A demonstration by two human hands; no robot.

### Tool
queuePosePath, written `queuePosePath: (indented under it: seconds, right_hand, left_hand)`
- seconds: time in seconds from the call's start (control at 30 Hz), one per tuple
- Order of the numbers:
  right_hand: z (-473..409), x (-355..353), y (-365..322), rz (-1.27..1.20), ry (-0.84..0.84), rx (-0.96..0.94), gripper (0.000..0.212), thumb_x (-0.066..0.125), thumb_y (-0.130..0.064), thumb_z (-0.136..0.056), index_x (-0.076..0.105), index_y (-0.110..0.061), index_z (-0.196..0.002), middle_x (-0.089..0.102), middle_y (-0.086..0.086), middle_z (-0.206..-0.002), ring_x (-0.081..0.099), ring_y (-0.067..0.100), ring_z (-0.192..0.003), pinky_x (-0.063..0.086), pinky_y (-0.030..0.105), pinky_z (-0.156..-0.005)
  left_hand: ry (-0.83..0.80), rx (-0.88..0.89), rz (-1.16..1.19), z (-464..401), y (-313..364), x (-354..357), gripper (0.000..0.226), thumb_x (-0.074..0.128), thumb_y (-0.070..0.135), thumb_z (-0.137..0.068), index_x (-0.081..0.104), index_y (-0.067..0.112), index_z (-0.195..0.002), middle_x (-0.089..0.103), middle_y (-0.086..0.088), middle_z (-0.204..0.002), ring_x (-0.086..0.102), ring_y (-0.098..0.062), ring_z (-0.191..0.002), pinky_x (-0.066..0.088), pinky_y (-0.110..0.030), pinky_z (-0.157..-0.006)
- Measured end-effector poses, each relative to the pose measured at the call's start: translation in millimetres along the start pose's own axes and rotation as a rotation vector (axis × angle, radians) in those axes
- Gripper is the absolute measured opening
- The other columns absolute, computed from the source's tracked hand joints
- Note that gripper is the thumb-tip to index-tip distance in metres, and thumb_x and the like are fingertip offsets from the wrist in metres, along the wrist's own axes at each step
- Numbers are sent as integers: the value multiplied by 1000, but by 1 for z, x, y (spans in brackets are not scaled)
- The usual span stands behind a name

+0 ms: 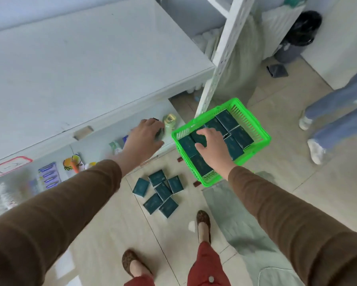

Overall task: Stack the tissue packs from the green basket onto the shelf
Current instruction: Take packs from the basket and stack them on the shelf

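The green basket (262, 139) stands on the floor beside the shelf post, with several dark green tissue packs (238, 136) lying flat in it. My right hand (213, 147) reaches down into the basket, its fingers spread and resting on a pack at the left side. My left hand (143, 137) is stretched to the lower shelf (119, 120) and grips a dark pack (158, 133), which the hand mostly hides. Several more packs (162, 191) lie scattered on the floor tiles in front of the shelf.
A wide white shelf top (80, 65) overhangs the lower shelf, where a pale green bottle (169, 123) and other small goods stand. A perforated white post (218, 65) rises behind the basket. Another person's legs (330, 120) stand at the right. My feet (203, 223) are below.
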State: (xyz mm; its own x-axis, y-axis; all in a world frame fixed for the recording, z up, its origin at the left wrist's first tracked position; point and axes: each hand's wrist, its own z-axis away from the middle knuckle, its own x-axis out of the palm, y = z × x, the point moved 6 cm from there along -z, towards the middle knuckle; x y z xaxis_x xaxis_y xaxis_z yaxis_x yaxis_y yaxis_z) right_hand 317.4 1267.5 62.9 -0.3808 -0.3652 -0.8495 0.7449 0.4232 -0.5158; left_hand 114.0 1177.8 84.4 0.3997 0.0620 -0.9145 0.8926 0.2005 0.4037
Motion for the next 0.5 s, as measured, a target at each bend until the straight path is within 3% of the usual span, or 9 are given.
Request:
queuePosePath:
  seconds: [0.27,0.4,0.5]
  right_hand:
    - [-42,17,204,-54,-150,294,44,63,-15,-92,51,-8,-133,56,12,-129,51,29,-123,42,39,-103]
    - [-70,36,283,41,-187,420,47,65,-15,-90,49,-5,-133,54,16,-129,52,33,-121,42,37,-98]
    - [-88,55,316,254,-207,414,38,67,-26,-88,53,-8,-118,60,13,-118,57,33,-112,45,39,-90]
  left_hand:
    - [-255,-21,-18,-112,68,164,57,70,26,-83,50,15,-136,52,-8,-132,47,-31,-123,41,-42,-103]
    - [-335,-18,-70,-178,79,224,57,66,25,-86,46,16,-138,48,-7,-135,44,-29,-125,43,-47,-100]
    - [-374,11,-120,-225,83,262,55,63,18,-87,43,14,-139,47,-7,-136,43,-29,-124,43,-46,-99]
